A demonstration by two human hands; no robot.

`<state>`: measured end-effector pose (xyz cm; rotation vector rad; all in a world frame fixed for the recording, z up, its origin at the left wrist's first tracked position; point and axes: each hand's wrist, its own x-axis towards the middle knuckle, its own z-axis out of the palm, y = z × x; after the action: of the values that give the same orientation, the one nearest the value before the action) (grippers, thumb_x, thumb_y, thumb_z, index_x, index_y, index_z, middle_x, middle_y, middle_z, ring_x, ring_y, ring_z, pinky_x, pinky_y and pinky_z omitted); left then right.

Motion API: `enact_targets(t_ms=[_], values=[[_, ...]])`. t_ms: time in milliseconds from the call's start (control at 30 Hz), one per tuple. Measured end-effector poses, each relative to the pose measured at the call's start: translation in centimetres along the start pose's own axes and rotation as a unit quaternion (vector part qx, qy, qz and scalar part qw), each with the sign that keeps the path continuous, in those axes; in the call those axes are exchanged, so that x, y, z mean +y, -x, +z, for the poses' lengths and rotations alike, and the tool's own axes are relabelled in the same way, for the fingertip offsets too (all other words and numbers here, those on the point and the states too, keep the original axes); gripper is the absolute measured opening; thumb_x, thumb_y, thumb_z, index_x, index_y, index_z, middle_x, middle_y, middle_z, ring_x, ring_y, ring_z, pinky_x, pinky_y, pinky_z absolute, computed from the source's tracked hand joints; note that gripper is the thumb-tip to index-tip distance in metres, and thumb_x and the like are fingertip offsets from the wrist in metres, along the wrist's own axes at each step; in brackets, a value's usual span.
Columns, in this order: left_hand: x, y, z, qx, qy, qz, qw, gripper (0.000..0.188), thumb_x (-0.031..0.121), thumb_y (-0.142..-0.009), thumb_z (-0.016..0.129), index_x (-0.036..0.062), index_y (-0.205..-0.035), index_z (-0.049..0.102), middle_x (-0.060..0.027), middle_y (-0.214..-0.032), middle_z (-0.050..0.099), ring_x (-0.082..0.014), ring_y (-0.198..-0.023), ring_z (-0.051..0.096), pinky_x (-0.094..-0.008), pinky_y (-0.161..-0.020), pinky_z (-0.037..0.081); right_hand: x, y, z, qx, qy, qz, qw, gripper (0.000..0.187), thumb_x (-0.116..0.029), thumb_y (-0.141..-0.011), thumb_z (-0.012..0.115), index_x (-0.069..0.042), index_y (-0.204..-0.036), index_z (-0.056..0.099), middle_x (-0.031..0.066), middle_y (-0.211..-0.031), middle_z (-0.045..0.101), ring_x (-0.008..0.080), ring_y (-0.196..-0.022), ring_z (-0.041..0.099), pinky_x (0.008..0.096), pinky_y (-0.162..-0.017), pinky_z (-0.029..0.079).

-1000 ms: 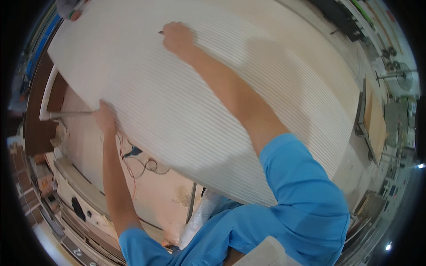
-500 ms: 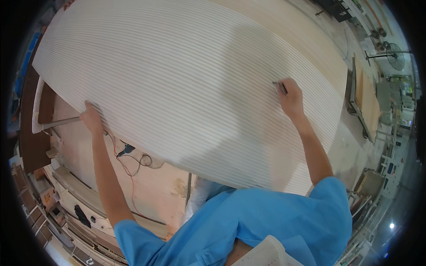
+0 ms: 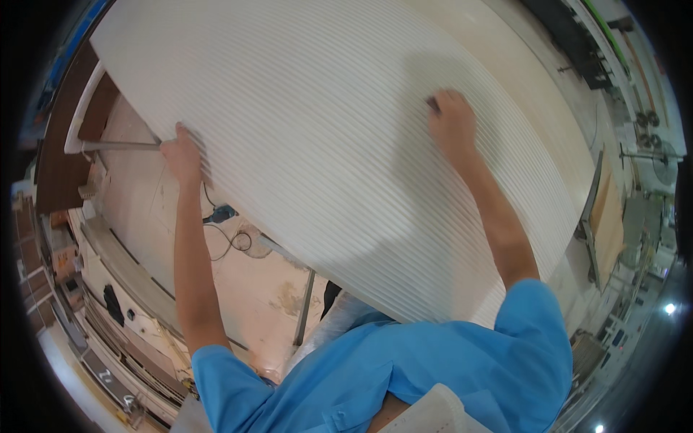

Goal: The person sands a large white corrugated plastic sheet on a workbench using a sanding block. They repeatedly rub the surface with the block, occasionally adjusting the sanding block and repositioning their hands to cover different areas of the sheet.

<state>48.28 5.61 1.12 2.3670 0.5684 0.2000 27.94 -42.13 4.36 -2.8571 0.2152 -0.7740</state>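
A large whitish panel with narrow parallel grooves (image 3: 289, 144) lies in front of me and fills most of the view. At its left edge is my left hand (image 3: 183, 157), thumb on the grooved face and fingers curled round the rim. My right hand (image 3: 454, 124) is closed on a small dark block (image 3: 433, 105), held against the panel's far right part. Most of the block is hidden by the fingers, so its exact kind does not show. My shadow falls across the grooves around the right hand.
Below the panel's left edge, a blue corded power tool (image 3: 221, 214) rests on the floor beside its looped cable. A metal bar (image 3: 119, 146) runs under the panel from a pale curved frame. Stacked boards (image 3: 115, 252) stand at lower left; a cart with a wooden board (image 3: 605, 224) is at right.
My right hand has moved up and slightly left over the grooves with the dark block. The whole view has shifted; my left hand still grips the panel's edge.
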Motion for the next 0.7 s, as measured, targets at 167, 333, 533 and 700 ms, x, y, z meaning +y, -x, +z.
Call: enact_targets(t_ms=[167, 333, 533, 700], values=[[2.0, 0.9, -0.8, 0.005, -0.028, -0.014, 0.999, 0.081, 0.052, -0.100, 0.051, -0.0215, -0.132, 0.039, -0.0391, -0.132, 0.056, -0.0491, -0.126, 0.055, -0.0476, -0.108, 0.041, -9.7, -16.0, 11.4, -0.021, -0.102, -0.023, 0.994, 0.010, -0.010, -0.083, 0.063, -0.002, -0.088, 0.068, 0.0195, -0.089, 0.069, 0.0389, -0.092, 0.067, 0.0504, -0.080, 0.054], [1.6, 0.1, -0.8, -0.018, -0.026, 0.006, 0.999, 0.080, 0.052, -0.100, 0.051, -0.0210, -0.131, 0.041, -0.0400, -0.131, 0.056, -0.0481, -0.125, 0.056, -0.0474, -0.109, 0.041, -12.9, -20.0, 14.5, -0.035, -0.096, -0.030, 0.994, 0.016, -0.008, -0.086, 0.057, -0.003, -0.095, 0.069, 0.0188, -0.097, 0.070, 0.0383, -0.097, 0.067, 0.0504, -0.084, 0.055], [0.7, 0.4, -0.8, -0.023, -0.009, 0.009, 1.000, 0.082, 0.053, -0.100, 0.052, -0.0205, -0.134, 0.040, -0.0375, -0.131, 0.057, -0.0463, -0.124, 0.057, -0.0462, -0.108, 0.041, 1.9, 1.8, -0.3, -0.005, -0.067, -0.071, 0.995, 0.014, 0.001, -0.081, 0.066, -0.002, -0.094, 0.069, 0.0156, -0.098, 0.070, 0.0340, -0.093, 0.065, 0.0451, -0.081, 0.055], [0.7, 0.6, -0.4, 0.014, -0.020, 0.002, 1.000, 0.078, 0.053, -0.101, 0.051, -0.0186, -0.130, 0.044, -0.0353, -0.125, 0.061, -0.0461, -0.119, 0.059, -0.0462, -0.105, 0.043, 9.3, 15.5, -11.7, -0.098, 0.057, 0.080, 0.990, 0.019, 0.000, -0.078, 0.069, -0.003, -0.097, 0.066, 0.0158, -0.092, 0.065, 0.0379, -0.093, 0.062, 0.0476, -0.080, 0.052]])
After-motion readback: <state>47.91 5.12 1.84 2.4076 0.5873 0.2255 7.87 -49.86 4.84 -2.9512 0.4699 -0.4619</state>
